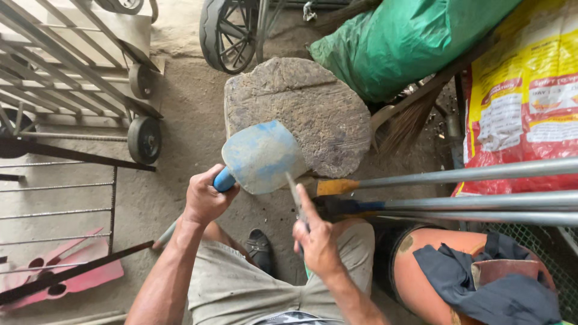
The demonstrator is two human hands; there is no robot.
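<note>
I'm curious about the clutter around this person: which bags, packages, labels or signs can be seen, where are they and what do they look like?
Printed sack: far right, leaning upright; red and yellow plastic with white panels of print and small pictures, partly behind metal pipes.
Green sack: top centre-right, bulging, plain green, no label visible.
No signs or screens in view.

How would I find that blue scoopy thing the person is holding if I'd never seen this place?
Look for the big round grey stone slab on the concrete floor, just ahead of the person's knees. Lying over its near edge is a dusty blue metal trowel blade, held by its bright blue handle in the left hand. It is the only wide, rounded blue blade; the tool in the right hand is a thin strip.
</note>
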